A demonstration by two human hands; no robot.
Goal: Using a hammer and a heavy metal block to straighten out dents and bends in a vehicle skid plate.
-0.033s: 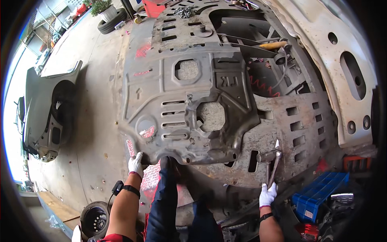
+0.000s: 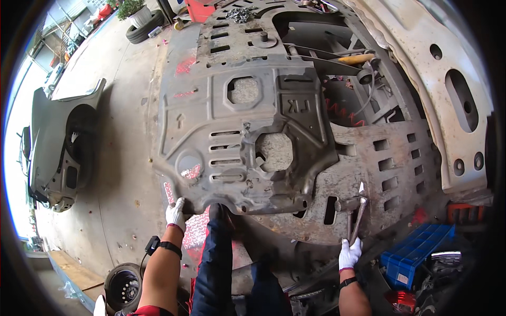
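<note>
Clasping hammer [image 2: 345, 204] + bar [image 2: 359, 220], R grip [image 2: 349, 254]; L grip [image 2: 175, 212] on plate [image 2: 226, 118] edge, pinch unclear.

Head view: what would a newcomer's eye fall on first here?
Most likely the large dark metal panel with two eight-sided openings, filling the middle over a slotted metal platform, with the gloved left hand at its lower-left edge. Next, at lower right, the gloved right hand grips a hammer and a metal bar together. The bright blue box right of that hand also stands out.
</note>
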